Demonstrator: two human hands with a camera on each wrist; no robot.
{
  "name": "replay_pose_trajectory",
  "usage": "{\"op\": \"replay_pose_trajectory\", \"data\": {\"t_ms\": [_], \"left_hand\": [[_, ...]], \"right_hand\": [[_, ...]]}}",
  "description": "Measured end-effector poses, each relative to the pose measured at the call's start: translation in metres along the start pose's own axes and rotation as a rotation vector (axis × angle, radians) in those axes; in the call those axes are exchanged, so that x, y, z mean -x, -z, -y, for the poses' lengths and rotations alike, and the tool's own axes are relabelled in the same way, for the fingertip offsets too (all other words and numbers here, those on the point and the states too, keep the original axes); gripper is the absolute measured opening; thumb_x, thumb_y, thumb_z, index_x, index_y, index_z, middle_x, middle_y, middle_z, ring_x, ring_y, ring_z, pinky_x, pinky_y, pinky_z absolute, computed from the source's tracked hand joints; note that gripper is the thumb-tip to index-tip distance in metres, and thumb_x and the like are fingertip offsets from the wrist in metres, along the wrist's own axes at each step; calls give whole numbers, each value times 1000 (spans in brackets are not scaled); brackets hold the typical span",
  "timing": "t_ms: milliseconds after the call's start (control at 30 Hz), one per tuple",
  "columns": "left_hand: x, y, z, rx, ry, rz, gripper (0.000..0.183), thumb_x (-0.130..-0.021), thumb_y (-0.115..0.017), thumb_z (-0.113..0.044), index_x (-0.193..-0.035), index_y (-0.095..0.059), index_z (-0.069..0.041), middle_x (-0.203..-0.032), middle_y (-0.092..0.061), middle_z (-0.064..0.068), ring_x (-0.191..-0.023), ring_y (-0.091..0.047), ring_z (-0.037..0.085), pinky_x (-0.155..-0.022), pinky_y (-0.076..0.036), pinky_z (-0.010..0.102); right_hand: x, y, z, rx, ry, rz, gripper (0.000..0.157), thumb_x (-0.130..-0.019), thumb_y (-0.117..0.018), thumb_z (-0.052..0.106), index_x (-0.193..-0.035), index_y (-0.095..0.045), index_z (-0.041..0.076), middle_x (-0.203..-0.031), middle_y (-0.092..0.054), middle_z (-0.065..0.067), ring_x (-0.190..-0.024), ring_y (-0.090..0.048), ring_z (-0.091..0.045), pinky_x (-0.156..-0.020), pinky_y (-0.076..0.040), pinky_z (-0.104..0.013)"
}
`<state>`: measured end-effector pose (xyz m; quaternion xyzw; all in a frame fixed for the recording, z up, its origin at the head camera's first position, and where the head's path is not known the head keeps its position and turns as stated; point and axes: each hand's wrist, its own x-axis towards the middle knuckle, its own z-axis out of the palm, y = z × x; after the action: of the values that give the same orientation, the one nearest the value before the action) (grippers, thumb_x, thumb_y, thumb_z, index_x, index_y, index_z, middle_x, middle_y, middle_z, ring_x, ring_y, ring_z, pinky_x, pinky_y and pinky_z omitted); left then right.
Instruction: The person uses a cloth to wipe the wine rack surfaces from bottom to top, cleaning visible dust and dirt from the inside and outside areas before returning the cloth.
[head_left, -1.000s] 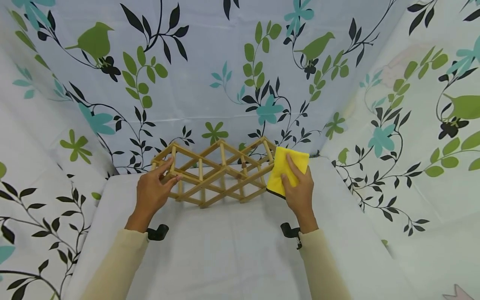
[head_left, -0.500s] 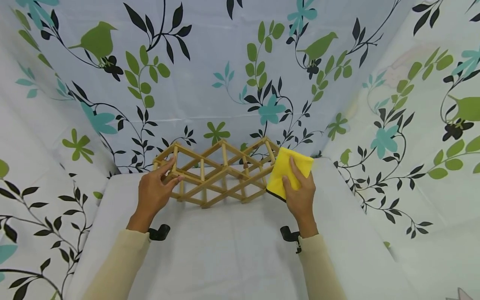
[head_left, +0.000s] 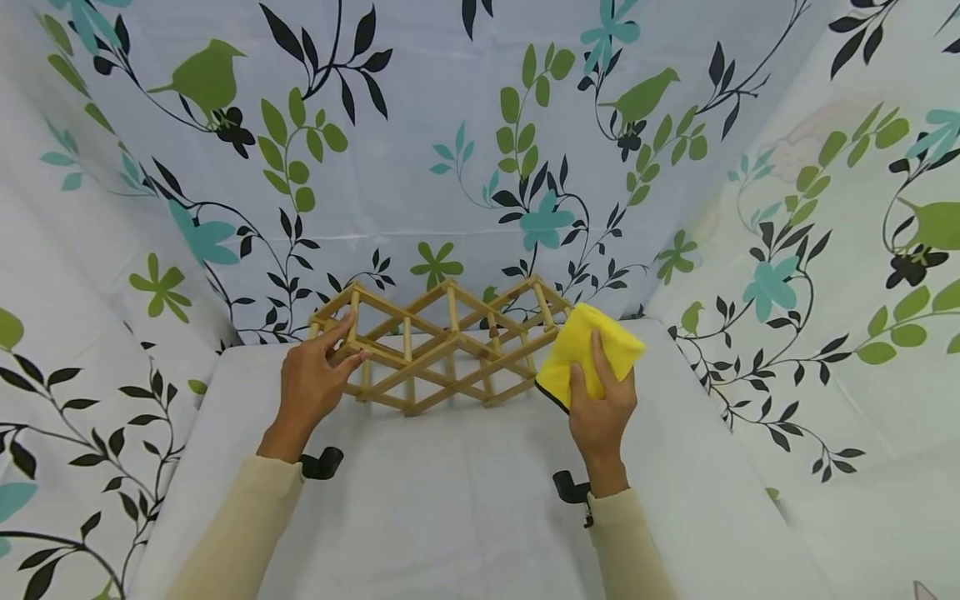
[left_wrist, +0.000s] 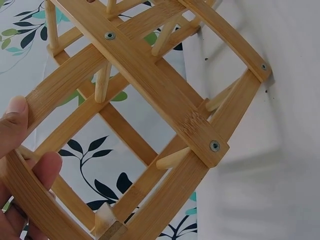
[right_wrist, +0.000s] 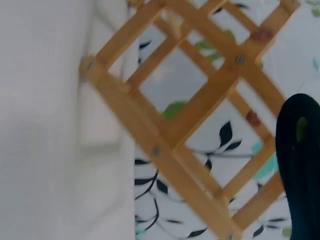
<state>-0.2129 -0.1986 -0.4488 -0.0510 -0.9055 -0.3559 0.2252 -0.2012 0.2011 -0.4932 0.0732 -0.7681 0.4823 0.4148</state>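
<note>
An expanding lattice rack point(head_left: 453, 337) of wooden slats, joined by dowels and metal pivots, stands spread out across the white surface. My left hand point(head_left: 311, 383) grips its left end, and in the left wrist view the fingers point(left_wrist: 48, 169) curl round the slats. A folded yellow cloth point(head_left: 581, 329) with a dark edge is held between the thumb and fingers of my right hand point(head_left: 603, 408). The cloth overlaps the rack's right end in the head view. From the right wrist, the rack's slats point(right_wrist: 156, 150) look blurred, and neither cloth nor fingers can be made out clearly.
The white-covered table point(head_left: 465, 500) runs towards me under both arms. A patterned cloth backdrop point(head_left: 397, 183) with leaves and birds hangs behind the rack and along both sides. A dark rounded shape point(right_wrist: 302, 160) blocks the right edge of the right wrist view.
My right hand has moved slightly right and towards me with the yellow cloth, uncovering a little more of the rack's right end. My left hand keeps its grip.
</note>
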Motion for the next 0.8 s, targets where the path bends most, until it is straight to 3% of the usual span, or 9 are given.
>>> {"op": "replay_pose_trajectory", "data": {"t_ms": [67,267,367,533,600,733,800], "left_hand": [[-1,1,0,1,0,-1,70,-91,-86,-21,-154,-57,-17,-57,-53,7,-55,-40,18,-47,-30,29],[-1,2,-1,1,13,12,70,-91,-86,-23,-154,-57,-18,-58,-56,7,-56,-43,17,-48,-33,29],[-1,2,-2,4,6,12,69,-91,-86,-23,-154,-57,-17,-57,-54,6,-55,-42,16,-48,-33,28],[-3,2,-3,12,-2,-3,69,-91,-86,-21,-153,-58,-16,-57,-51,7,-54,-39,17,-47,-30,28],[-2,1,-2,13,-1,-1,69,-91,-86,-21,-153,-58,-17,-58,-54,8,-55,-40,17,-47,-31,28],[-1,0,-1,16,0,2,69,-90,-87,-20,-153,-58,-17,-61,-58,9,-56,-42,17,-47,-33,28],[-1,-1,-1,16,-4,2,69,-90,-87,-20,-153,-58,-17,-60,-58,8,-56,-42,16,-47,-33,28]], "right_hand": [[1,-12,6,-14,45,41,60,-96,-76,-2,-151,-61,15,-149,-55,-23,-126,-61,-39,-104,-60,-35],[31,-40,2,225,70,291,63,-90,-82,3,-147,-65,23,-130,-70,-24,-107,-72,-34,-87,-65,-49],[36,-42,8,199,100,280,62,-88,-82,1,-145,-67,21,-126,-70,-26,-104,-72,-37,-83,-65,-52],[20,-42,10,168,67,112,61,-96,-76,2,-152,-60,20,-138,-63,-27,-118,-69,-41,-97,-62,-54],[22,-44,7,217,40,143,62,-96,-77,3,-152,-60,22,-137,-65,-26,-115,-70,-39,-97,-63,-53],[35,-47,8,271,63,298,64,-90,-82,5,-149,-64,23,-126,-70,-26,-102,-72,-35,-84,-65,-50],[37,-47,10,235,79,282,64,-90,-82,5,-149,-64,21,-126,-70,-26,-103,-72,-35,-83,-65,-50]]}}
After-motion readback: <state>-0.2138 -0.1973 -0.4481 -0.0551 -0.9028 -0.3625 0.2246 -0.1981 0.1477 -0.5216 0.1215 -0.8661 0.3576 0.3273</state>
